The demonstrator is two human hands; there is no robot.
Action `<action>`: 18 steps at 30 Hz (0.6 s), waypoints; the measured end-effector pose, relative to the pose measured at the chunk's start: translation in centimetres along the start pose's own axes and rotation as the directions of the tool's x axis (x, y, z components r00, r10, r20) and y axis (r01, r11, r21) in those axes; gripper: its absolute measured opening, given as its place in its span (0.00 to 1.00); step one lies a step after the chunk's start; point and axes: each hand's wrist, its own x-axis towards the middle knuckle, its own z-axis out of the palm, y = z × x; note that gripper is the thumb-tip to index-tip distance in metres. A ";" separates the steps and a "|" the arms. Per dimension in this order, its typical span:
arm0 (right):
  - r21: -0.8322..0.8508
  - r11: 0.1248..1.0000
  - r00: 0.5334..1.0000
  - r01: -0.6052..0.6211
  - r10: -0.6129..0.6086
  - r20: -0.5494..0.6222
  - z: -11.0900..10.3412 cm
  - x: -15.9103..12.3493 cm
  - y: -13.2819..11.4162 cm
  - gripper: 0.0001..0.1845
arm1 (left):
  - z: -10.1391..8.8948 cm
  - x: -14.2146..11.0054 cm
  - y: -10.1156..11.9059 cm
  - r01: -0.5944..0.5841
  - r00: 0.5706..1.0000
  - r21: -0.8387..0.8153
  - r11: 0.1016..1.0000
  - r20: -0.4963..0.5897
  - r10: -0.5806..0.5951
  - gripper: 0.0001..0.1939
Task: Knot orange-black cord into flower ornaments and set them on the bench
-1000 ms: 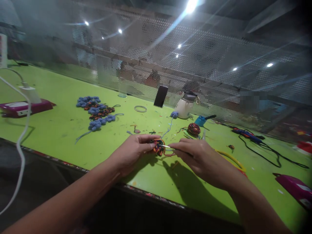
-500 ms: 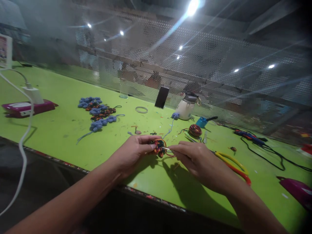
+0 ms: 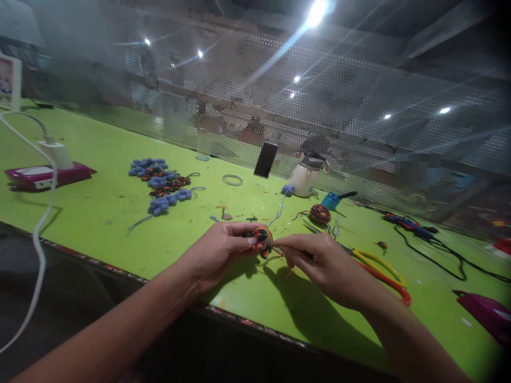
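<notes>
My left hand (image 3: pixel 213 251) pinches a small multicoloured crochet piece (image 3: pixel 262 248) between thumb and fingers, just above the table. Against its right side are the fingertips of my right hand (image 3: pixel 321 263), closed in a pinch on a thin metal crochet hook that is almost wholly hidden now. Loose orange and dark strands loop around the piece. A blue yarn strand (image 3: pixel 278 211) runs from behind it to a blue yarn bundle (image 3: pixel 287 190) at the bottle. Beyond my right hand lies a multicoloured yarn ball (image 3: pixel 320 214).
Crocheted blue and multicoloured flower strips (image 3: pixel 162 183) lie left on the green table (image 3: pixel 99 223). Scissors (image 3: pixel 381 268) with yellow and red handles rest beside my right wrist. Farther back stand a phone (image 3: pixel 265 159), a bottle (image 3: pixel 304 175) and a blue container (image 3: pixel 330 200). A white cable (image 3: pixel 38 255) hangs left.
My right fingertips have moved slightly left, right up to the crochet piece. The hook's metal shaft, visible before, is now mostly out of sight. My left hand stays nearly still.
</notes>
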 end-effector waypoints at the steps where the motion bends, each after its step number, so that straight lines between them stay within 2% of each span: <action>1: 0.032 0.999 1.000 -0.004 0.004 0.006 0.0 0.0 0.1 0.13 | -0.1 0.0 0.0 0.002 1.000 -0.008 1.000 0.007 -0.002 0.14; 11: 0.119 0.993 0.998 -0.023 0.016 0.053 -0.4 0.1 -0.1 0.14 | 0.0 -0.2 0.0 0.011 0.999 -0.020 1.000 0.049 -0.010 0.13; 18: 0.298 0.952 0.997 -0.078 0.069 0.040 -0.2 0.2 -0.1 0.14 | -0.2 -0.3 -0.3 -0.051 0.995 0.023 0.998 0.084 0.049 0.17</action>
